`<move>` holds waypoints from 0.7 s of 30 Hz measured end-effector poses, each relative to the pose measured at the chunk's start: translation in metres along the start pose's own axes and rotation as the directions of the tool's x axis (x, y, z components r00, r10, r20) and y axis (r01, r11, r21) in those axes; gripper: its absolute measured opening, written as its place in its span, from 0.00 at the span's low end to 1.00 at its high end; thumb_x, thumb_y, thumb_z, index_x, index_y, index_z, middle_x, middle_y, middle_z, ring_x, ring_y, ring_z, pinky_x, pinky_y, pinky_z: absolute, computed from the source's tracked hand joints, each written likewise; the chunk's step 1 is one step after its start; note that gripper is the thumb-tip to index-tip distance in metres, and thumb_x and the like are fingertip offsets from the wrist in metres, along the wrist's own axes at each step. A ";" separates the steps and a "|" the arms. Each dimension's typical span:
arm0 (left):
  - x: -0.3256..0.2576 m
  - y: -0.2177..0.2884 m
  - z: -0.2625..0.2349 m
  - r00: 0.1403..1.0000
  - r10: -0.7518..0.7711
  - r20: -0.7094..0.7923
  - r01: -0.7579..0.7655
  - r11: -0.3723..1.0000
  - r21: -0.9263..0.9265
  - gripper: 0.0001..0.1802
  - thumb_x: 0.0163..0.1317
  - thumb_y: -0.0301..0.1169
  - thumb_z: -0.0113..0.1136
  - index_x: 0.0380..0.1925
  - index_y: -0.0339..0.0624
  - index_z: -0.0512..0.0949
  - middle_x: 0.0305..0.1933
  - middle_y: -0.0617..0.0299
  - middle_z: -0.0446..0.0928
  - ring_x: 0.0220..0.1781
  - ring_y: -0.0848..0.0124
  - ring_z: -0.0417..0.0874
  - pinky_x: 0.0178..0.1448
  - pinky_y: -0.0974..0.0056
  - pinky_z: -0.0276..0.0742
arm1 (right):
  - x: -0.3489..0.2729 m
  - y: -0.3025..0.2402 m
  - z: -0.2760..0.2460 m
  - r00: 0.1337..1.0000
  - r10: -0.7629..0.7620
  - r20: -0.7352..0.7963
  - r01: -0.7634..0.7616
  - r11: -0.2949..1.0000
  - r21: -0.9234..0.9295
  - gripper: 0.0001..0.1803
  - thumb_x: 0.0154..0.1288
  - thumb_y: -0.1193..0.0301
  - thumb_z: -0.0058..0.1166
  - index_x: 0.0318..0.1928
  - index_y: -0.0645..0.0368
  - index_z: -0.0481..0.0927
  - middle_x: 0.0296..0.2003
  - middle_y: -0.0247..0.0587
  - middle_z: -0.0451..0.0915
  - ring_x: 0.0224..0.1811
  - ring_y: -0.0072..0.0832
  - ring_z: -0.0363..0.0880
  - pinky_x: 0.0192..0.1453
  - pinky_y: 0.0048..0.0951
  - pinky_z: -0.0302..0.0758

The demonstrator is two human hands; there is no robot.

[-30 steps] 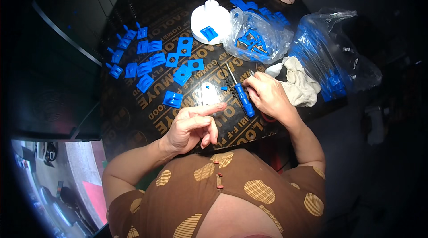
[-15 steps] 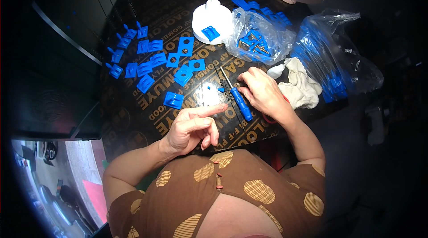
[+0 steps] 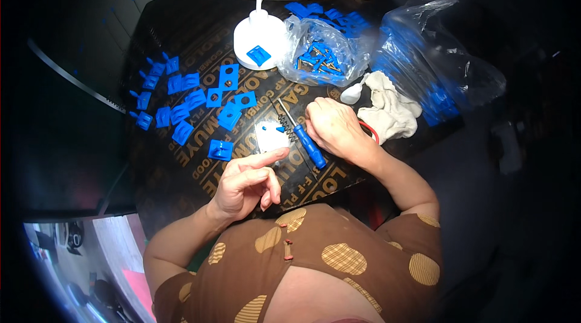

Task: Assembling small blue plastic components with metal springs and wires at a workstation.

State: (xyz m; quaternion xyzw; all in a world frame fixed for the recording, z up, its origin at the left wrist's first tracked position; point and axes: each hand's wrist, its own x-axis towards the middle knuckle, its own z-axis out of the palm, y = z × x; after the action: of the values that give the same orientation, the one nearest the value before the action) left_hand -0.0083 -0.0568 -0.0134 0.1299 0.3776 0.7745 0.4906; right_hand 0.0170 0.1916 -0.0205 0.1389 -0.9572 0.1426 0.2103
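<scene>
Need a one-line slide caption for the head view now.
Right hand beside a blue-handled screwdriver, left hand near a pale plate, blue parts spread around.

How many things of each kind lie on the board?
Loose blue plastic parts: about 15
Clear bags of blue parts: 2
Blue-handled screwdriver: 1
White lamp base: 1
White cloth: 1
Total: about 20

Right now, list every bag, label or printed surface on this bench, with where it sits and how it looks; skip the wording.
Small clear bag: beside the white lamp base, crumpled, full of blue parts.
Large clear bag: far right of the board, past the white cloth, bulky, holding blue pieces.
Printed board: under everything, dark brown with rows of tan lettering.
No screens or signs visible.
</scene>
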 end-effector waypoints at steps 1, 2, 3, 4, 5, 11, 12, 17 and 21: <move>0.000 0.000 -0.001 1.000 0.005 -0.002 -0.005 1.000 -0.001 0.29 0.60 0.30 0.50 0.60 0.23 0.66 0.21 0.44 0.77 0.16 0.68 0.74 0.22 0.70 0.73 | -0.003 -0.002 -0.006 1.000 0.024 0.000 -0.024 1.000 0.014 0.08 0.54 0.76 0.56 0.31 0.62 0.70 0.25 0.46 0.71 0.30 0.44 0.74 0.34 0.42 0.72; 0.000 0.000 -0.001 1.000 0.009 -0.005 -0.009 1.000 -0.002 0.29 0.60 0.30 0.50 0.60 0.23 0.66 0.21 0.45 0.77 0.16 0.68 0.74 0.21 0.70 0.72 | -0.006 -0.002 -0.010 0.999 0.048 0.001 -0.048 0.998 0.028 0.07 0.54 0.76 0.55 0.31 0.61 0.70 0.26 0.46 0.71 0.30 0.44 0.74 0.34 0.42 0.72; 0.000 0.000 -0.001 1.000 0.010 -0.002 -0.010 1.000 -0.001 0.29 0.60 0.30 0.50 0.60 0.23 0.66 0.21 0.45 0.77 0.16 0.68 0.74 0.21 0.70 0.72 | -0.011 0.000 -0.013 0.998 0.067 0.005 -0.067 0.998 0.020 0.07 0.54 0.73 0.54 0.29 0.62 0.70 0.26 0.47 0.72 0.31 0.43 0.76 0.35 0.40 0.74; 0.000 0.001 -0.001 1.000 0.016 -0.004 -0.016 1.000 -0.007 0.29 0.60 0.30 0.50 0.60 0.23 0.66 0.21 0.45 0.77 0.16 0.68 0.74 0.21 0.70 0.72 | -0.017 0.001 -0.019 0.998 0.067 0.004 -0.067 0.998 0.018 0.07 0.54 0.73 0.54 0.29 0.62 0.70 0.26 0.47 0.72 0.31 0.43 0.76 0.35 0.40 0.74; 0.000 0.001 -0.001 1.000 0.021 -0.008 -0.021 1.000 -0.012 0.28 0.60 0.30 0.50 0.60 0.24 0.66 0.21 0.45 0.77 0.16 0.68 0.75 0.21 0.69 0.72 | -0.022 0.002 -0.026 0.992 0.126 0.000 -0.126 0.992 -0.016 0.06 0.55 0.73 0.54 0.30 0.61 0.71 0.26 0.47 0.72 0.31 0.43 0.76 0.36 0.41 0.74; 0.000 -0.001 -0.003 0.999 0.024 -0.023 -0.025 1.000 -0.016 0.28 0.61 0.31 0.49 0.60 0.25 0.66 0.20 0.46 0.77 0.16 0.69 0.74 0.20 0.69 0.72 | -0.041 0.024 -0.051 0.893 0.439 -0.098 -0.438 0.899 0.030 0.04 0.58 0.76 0.53 0.32 0.63 0.72 0.27 0.51 0.77 0.31 0.48 0.77 0.38 0.45 0.72; 0.000 0.000 -0.002 0.999 0.029 -0.038 -0.030 0.999 -0.015 0.28 0.61 0.31 0.49 0.60 0.25 0.66 0.20 0.46 0.77 0.16 0.69 0.74 0.20 0.69 0.72 | -0.043 0.031 -0.052 0.882 0.451 -0.138 -0.447 0.893 0.056 0.04 0.58 0.77 0.53 0.32 0.63 0.73 0.27 0.51 0.77 0.31 0.49 0.77 0.38 0.46 0.72; 0.002 0.007 0.006 0.999 0.054 -0.008 -0.055 0.989 -0.137 0.28 0.63 0.31 0.47 0.61 0.24 0.64 0.17 0.50 0.74 0.16 0.68 0.70 0.17 0.68 0.68 | -0.043 0.052 -0.050 0.827 0.515 -0.224 -0.519 0.853 0.045 0.04 0.57 0.80 0.52 0.34 0.64 0.73 0.32 0.51 0.79 0.34 0.48 0.78 0.38 0.43 0.72; 0.000 0.007 0.011 0.996 0.083 0.022 -0.077 0.979 -0.190 0.29 0.64 0.31 0.47 0.62 0.23 0.62 0.16 0.51 0.73 0.17 0.67 0.70 0.16 0.67 0.67 | -0.046 0.063 -0.041 0.856 0.456 -0.245 -0.459 0.887 0.049 0.05 0.57 0.79 0.55 0.34 0.66 0.74 0.32 0.52 0.79 0.34 0.49 0.78 0.39 0.44 0.73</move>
State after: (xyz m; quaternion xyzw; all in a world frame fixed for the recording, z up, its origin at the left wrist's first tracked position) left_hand -0.0065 -0.0536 -0.0005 0.1094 0.2896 0.8239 0.4746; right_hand 0.0514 0.2726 -0.0190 -0.1126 -0.9294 0.1993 0.2896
